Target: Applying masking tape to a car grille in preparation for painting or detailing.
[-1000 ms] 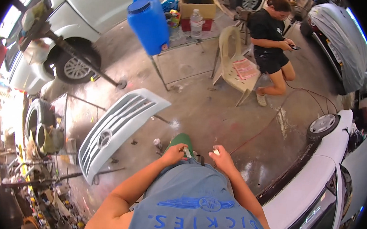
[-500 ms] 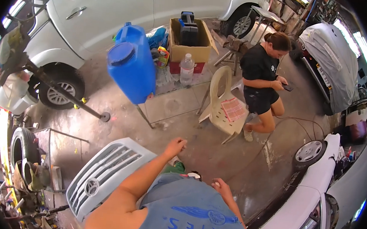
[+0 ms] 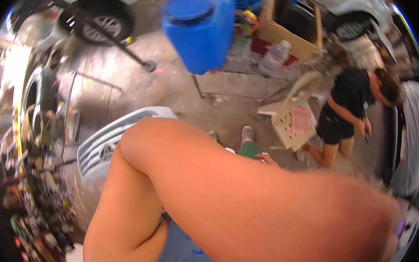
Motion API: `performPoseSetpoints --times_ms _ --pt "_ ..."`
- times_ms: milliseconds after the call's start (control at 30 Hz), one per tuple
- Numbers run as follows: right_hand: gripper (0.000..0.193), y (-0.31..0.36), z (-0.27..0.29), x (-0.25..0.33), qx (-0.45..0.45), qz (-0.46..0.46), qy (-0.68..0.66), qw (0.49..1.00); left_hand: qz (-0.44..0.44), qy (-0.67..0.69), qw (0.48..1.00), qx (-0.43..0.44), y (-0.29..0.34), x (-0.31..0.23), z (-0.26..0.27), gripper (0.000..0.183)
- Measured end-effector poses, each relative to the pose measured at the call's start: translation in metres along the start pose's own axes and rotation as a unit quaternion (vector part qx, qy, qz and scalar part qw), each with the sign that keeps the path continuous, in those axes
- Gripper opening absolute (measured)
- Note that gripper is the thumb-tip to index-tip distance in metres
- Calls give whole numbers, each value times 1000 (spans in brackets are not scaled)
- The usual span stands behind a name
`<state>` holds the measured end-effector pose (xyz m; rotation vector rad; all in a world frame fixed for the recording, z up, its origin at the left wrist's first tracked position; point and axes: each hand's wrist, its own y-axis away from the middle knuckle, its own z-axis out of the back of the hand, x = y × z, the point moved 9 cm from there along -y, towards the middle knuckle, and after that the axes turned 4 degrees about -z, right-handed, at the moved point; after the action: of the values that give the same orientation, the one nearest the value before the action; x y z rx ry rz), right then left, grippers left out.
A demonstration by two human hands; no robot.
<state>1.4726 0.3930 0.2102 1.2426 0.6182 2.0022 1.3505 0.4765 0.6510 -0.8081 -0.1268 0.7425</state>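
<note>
My left arm is raised and bent, its forearm crossing the lower half of the view close up. At the far right end of it, my left hand (image 3: 376, 233) is smeared by motion, its fingers not readable. Past the forearm's upper edge a small part of my right hand (image 3: 267, 159) shows near my green trousers (image 3: 249, 150); the forearm hides most of it. Left of my body stands a light grey car grille (image 3: 101, 148) with slats and a round emblem, partly covered by my elbow. Neither hand touches it.
A blue plastic container (image 3: 197, 36) stands ahead on a metal-legged support. Beyond it are a cardboard box (image 3: 295, 41) and a clear bottle (image 3: 274, 56). A beige chair (image 3: 289, 120) and a person in black (image 3: 345, 105) are at the right. A tyre (image 3: 36, 92) and clutter line the left.
My left arm has swung up and across to the right, close to the camera. The view has turned left and downward. The person and chair sit farther right in it.
</note>
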Motion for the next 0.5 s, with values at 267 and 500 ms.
performPoseSetpoints --times_ms 267,500 --pt "28 -71 25 81 124 204 123 963 159 -23 986 -38 -83 100 -131 17" --pt "27 -127 67 104 201 195 157 947 297 -58 948 -101 -217 360 -306 16"
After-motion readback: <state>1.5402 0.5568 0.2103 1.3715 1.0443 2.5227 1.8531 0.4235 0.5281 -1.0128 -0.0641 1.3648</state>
